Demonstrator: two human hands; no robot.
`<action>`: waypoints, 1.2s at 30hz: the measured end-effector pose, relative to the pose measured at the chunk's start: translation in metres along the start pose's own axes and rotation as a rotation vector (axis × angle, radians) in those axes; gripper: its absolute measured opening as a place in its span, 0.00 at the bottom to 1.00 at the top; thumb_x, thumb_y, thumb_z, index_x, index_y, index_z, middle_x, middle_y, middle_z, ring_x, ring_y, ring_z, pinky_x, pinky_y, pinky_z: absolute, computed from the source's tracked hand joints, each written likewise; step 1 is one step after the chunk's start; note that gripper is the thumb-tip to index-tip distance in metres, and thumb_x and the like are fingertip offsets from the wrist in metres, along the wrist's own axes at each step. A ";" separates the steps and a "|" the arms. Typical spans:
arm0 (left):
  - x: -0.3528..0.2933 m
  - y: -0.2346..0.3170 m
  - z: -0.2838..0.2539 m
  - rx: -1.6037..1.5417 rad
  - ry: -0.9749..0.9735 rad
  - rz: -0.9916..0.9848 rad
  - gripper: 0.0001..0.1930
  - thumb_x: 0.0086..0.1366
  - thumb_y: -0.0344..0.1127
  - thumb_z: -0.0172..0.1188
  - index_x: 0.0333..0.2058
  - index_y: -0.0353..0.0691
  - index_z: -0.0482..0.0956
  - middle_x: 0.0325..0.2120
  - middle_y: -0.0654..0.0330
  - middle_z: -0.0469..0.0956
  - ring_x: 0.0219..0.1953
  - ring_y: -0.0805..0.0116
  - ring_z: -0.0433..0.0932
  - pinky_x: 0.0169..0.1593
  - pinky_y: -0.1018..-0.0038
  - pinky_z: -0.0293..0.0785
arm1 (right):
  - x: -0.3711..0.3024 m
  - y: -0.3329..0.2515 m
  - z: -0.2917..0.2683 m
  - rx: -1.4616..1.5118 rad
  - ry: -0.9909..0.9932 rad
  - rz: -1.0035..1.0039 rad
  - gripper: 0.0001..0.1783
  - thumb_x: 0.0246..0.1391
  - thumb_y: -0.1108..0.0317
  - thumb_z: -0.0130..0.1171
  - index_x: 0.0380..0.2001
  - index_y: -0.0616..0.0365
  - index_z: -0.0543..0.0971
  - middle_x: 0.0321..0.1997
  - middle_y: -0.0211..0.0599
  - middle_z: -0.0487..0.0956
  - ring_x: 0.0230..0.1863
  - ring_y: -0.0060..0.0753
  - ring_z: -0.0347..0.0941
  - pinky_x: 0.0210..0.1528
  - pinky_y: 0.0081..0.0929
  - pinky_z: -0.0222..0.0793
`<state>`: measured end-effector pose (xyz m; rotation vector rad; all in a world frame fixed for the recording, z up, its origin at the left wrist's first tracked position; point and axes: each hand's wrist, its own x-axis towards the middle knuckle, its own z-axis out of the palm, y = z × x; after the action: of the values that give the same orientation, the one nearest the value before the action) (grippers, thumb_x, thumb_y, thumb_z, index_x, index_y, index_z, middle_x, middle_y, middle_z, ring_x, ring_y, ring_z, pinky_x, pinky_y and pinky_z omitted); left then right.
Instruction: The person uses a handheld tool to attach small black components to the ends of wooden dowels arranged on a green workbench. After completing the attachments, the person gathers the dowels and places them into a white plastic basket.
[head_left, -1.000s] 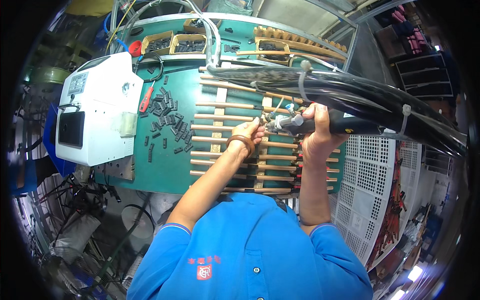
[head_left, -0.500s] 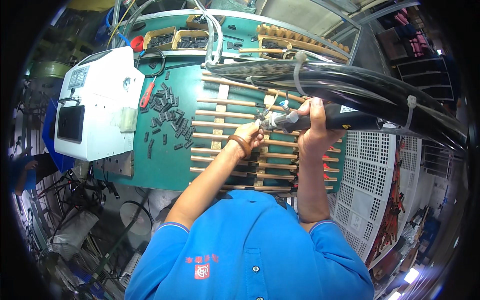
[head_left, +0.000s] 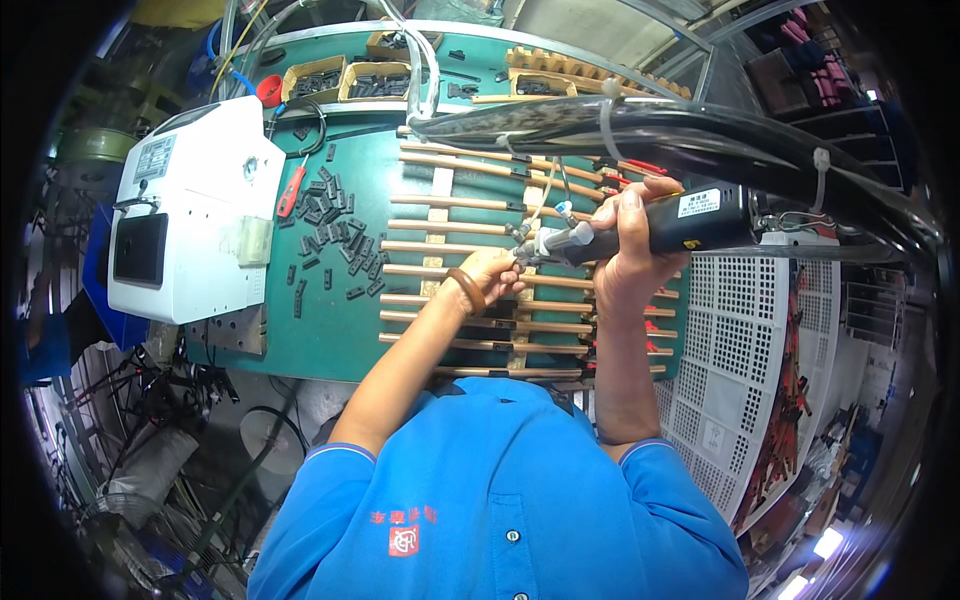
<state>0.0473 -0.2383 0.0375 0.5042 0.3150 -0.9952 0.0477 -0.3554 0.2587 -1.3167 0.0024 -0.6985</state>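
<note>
My right hand [head_left: 628,235] is wrapped round a thick black handheld power screwdriver [head_left: 700,222], held almost level with its metal nose toward the left. At that nose, my left hand [head_left: 488,274] is pinched closed near a rod; what its fingertips hold is too small to make out. A brown bracelet circles the left wrist. Below both hands, several copper-coloured rods [head_left: 418,271] lie side by side across wooden strips, with small black clips on them. Red pieces show at some right ends.
Loose black parts [head_left: 330,220] and a red-handled screwdriver [head_left: 291,192] lie on the green table [head_left: 330,345]. To the left stands a white machine [head_left: 190,210]. Boxes of black parts [head_left: 375,82] sit at the back. A thick black hose bundle [head_left: 720,145] arches overhead; a white perforated panel [head_left: 730,350] is at right.
The power screwdriver has turned slightly, so its label and rear end show more. My left hand has shifted a little to the left and stays by the tool's nose.
</note>
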 end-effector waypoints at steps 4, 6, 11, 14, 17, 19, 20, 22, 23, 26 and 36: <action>-0.001 -0.016 0.000 -0.315 -0.054 -0.018 0.06 0.66 0.33 0.52 0.32 0.37 0.70 0.23 0.64 0.71 0.18 0.78 0.68 0.37 0.69 0.80 | -0.007 -0.002 0.004 -0.030 0.047 -0.021 0.10 0.50 0.80 0.52 0.38 0.62 0.70 0.28 0.33 0.72 0.23 0.22 0.69 0.29 0.23 0.70; 0.000 -0.020 0.006 -0.416 -0.009 -0.003 0.07 0.66 0.35 0.52 0.34 0.38 0.69 0.22 0.64 0.70 0.18 0.78 0.67 0.37 0.69 0.79 | -0.015 0.016 -0.014 -0.326 0.007 -0.209 0.11 0.49 0.82 0.50 0.37 0.63 0.69 0.23 0.34 0.73 0.21 0.24 0.69 0.29 0.24 0.70; 0.001 -0.015 0.005 -0.191 0.046 0.004 0.10 0.67 0.44 0.51 0.36 0.44 0.70 0.22 0.66 0.70 0.14 0.81 0.61 0.24 0.77 0.69 | -0.017 0.019 -0.014 -0.356 0.068 -0.195 0.11 0.47 0.84 0.49 0.36 0.63 0.69 0.21 0.35 0.72 0.21 0.25 0.69 0.29 0.26 0.71; -0.012 0.004 0.024 -0.110 0.225 -0.046 0.23 0.64 0.59 0.50 0.41 0.44 0.70 0.18 0.68 0.68 0.12 0.83 0.57 0.21 0.79 0.63 | -0.005 0.008 0.004 -0.049 0.131 -0.088 0.07 0.49 0.83 0.51 0.33 0.64 0.71 0.22 0.34 0.73 0.21 0.24 0.69 0.29 0.24 0.70; -0.026 0.021 0.026 0.210 0.332 0.114 0.30 0.63 0.62 0.50 0.45 0.37 0.73 0.15 0.67 0.67 0.12 0.82 0.60 0.20 0.79 0.66 | 0.016 0.017 0.000 -0.099 0.158 -0.178 0.05 0.47 0.83 0.51 0.30 0.64 0.72 0.22 0.32 0.73 0.22 0.24 0.70 0.27 0.23 0.70; -0.012 0.033 0.007 0.655 0.533 0.536 0.16 0.62 0.47 0.58 0.36 0.39 0.78 0.16 0.66 0.70 0.17 0.76 0.69 0.24 0.75 0.70 | 0.027 0.026 -0.003 -0.064 0.161 -0.134 0.08 0.44 0.85 0.53 0.30 0.64 0.70 0.24 0.33 0.75 0.22 0.24 0.72 0.28 0.24 0.74; 0.001 0.039 -0.006 0.889 0.626 0.794 0.11 0.61 0.42 0.60 0.35 0.40 0.78 0.18 0.64 0.72 0.20 0.72 0.72 0.27 0.73 0.71 | 0.034 0.027 0.000 -0.016 0.175 -0.109 0.10 0.43 0.86 0.55 0.29 0.64 0.69 0.23 0.33 0.75 0.22 0.24 0.74 0.30 0.24 0.76; 0.001 0.067 0.012 1.457 0.562 1.018 0.10 0.55 0.33 0.64 0.35 0.38 0.78 0.26 0.59 0.77 0.28 0.65 0.76 0.34 0.71 0.72 | 0.045 0.032 0.000 -0.039 0.149 -0.143 0.07 0.45 0.84 0.55 0.27 0.64 0.70 0.21 0.33 0.76 0.22 0.24 0.74 0.29 0.23 0.74; 0.009 0.076 0.007 1.681 0.493 1.104 0.13 0.50 0.32 0.66 0.37 0.41 0.79 0.32 0.57 0.77 0.35 0.58 0.76 0.41 0.66 0.72 | 0.049 0.036 0.003 -0.006 0.140 -0.149 0.07 0.45 0.84 0.55 0.28 0.64 0.70 0.23 0.34 0.76 0.23 0.24 0.74 0.29 0.23 0.74; 0.038 0.082 0.000 1.869 0.294 1.014 0.15 0.49 0.32 0.66 0.38 0.45 0.78 0.35 0.58 0.76 0.41 0.55 0.74 0.43 0.65 0.72 | 0.044 0.054 0.002 -0.077 0.091 -0.187 0.15 0.46 0.83 0.55 0.39 0.63 0.70 0.36 0.37 0.73 0.30 0.26 0.71 0.30 0.22 0.74; 0.071 0.067 -0.026 2.026 0.437 0.783 0.17 0.54 0.48 0.63 0.40 0.46 0.82 0.40 0.56 0.79 0.44 0.53 0.75 0.51 0.63 0.69 | 0.032 0.077 0.002 0.189 -0.037 0.077 0.16 0.55 0.76 0.56 0.45 0.54 0.65 0.34 0.30 0.68 0.30 0.16 0.64 0.32 0.14 0.67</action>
<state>0.1408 -0.2450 -0.0004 2.4429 -0.6527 -0.0671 0.1097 -0.3629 0.2038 -1.1417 -0.0412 -0.5939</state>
